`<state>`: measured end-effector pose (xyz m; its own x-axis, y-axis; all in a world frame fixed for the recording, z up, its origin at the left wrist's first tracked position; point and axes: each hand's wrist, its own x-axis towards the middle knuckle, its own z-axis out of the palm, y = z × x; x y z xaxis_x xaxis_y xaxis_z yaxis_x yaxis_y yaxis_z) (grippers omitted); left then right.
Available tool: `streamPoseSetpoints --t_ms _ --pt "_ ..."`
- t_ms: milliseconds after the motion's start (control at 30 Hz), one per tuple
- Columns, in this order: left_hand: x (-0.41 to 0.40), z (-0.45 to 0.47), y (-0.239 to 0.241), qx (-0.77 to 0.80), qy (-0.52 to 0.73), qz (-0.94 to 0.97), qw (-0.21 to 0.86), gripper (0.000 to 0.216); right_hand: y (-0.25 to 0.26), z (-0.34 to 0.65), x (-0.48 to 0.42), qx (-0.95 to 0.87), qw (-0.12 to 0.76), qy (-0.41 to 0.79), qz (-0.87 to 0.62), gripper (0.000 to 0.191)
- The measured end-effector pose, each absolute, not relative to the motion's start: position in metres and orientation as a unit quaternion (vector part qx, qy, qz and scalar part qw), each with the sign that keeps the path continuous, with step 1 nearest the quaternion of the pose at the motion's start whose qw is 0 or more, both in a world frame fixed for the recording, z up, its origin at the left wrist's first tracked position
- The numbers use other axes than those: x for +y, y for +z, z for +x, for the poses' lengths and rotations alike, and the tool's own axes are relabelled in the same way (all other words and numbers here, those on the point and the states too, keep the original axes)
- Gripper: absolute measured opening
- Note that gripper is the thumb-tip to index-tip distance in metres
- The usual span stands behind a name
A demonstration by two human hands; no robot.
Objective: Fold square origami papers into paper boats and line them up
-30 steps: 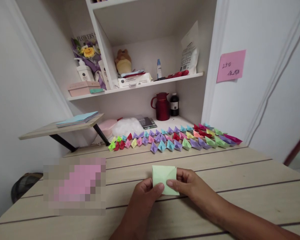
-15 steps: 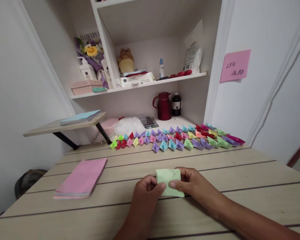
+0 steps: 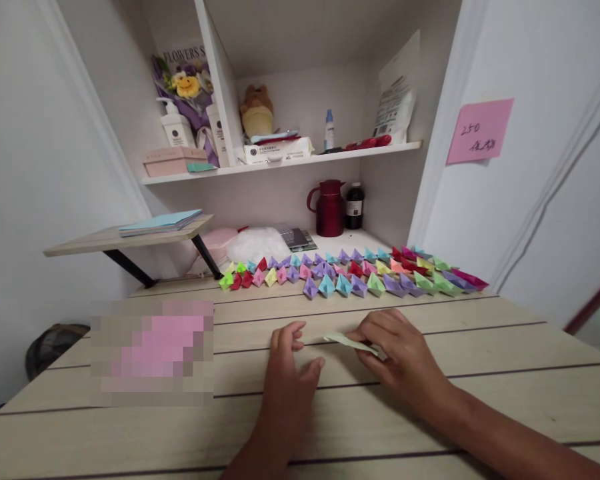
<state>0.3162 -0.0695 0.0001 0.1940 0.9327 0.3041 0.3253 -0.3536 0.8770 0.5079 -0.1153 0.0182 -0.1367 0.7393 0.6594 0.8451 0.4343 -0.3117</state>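
A light green folded paper [image 3: 347,341] lies nearly flat, edge-on, just above the wooden table [image 3: 480,373]. My right hand [image 3: 400,350] covers its right part and pinches it between thumb and fingers. My left hand [image 3: 293,363] rests at the paper's left end, fingers curled down on the table with the thumb out to the right; its fingertips touch the paper's left edge. A pink paper stack [image 3: 153,350], blurred here, lies to the left of my hands.
Several small coloured folded paper boats [image 3: 350,273] stand in rows along the table's back edge. Behind are shelves with a red jug [image 3: 327,208], bottles and boxes. A small raised board [image 3: 125,237] holds blue paper at left. A pink note [image 3: 479,131] sticks on the right wall.
The green paper, held up facing me before, has been tipped down nearly flat toward the table. Both hands moved forward and lower with it. The camera tilted slightly.
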Motion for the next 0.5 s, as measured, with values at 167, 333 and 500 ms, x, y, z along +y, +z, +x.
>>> streamPoseSetpoints --t_ms 167,333,500 --pt "-0.066 0.308 0.008 0.444 0.491 0.711 0.239 0.037 0.016 0.504 -0.116 -0.818 0.223 -0.220 -0.482 0.023" --pt "-0.068 0.302 0.017 0.397 0.429 0.794 0.170 0.034 0.005 0.485 -0.111 -0.865 0.153 -0.213 -0.428 0.025" --pt "-0.069 0.301 0.009 0.362 0.308 0.862 0.180 0.036 0.003 0.486 -0.112 -0.867 0.179 -0.122 -0.448 0.019"
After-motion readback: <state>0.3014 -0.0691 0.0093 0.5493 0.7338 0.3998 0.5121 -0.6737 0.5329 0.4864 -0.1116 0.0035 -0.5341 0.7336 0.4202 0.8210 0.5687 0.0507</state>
